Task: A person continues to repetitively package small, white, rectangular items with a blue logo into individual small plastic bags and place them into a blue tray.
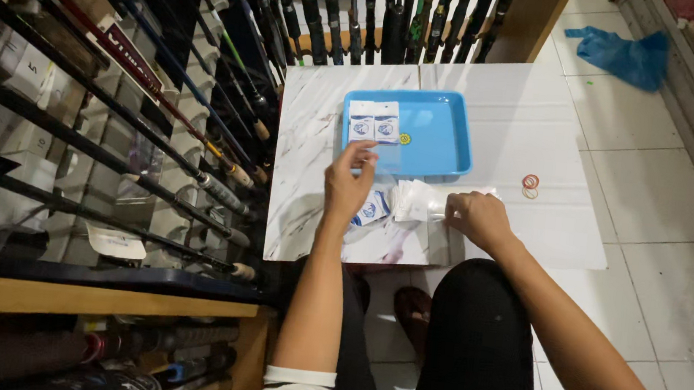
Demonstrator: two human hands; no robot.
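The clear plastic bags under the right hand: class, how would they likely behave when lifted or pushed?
The clear plastic bags look thin and crumpled, so probably floppy and very light. Their glossy film on the smooth marble-patterned board suggests they would slide easily; the right hand rests against them.

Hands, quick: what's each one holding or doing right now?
Left hand: fingers raised at the blue tray edge, near the white packets; grip cannot be told.
Right hand: closed on the clear plastic bags on the white board.

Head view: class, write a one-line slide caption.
Left hand at packets in blue tray; right hand on clear bags.
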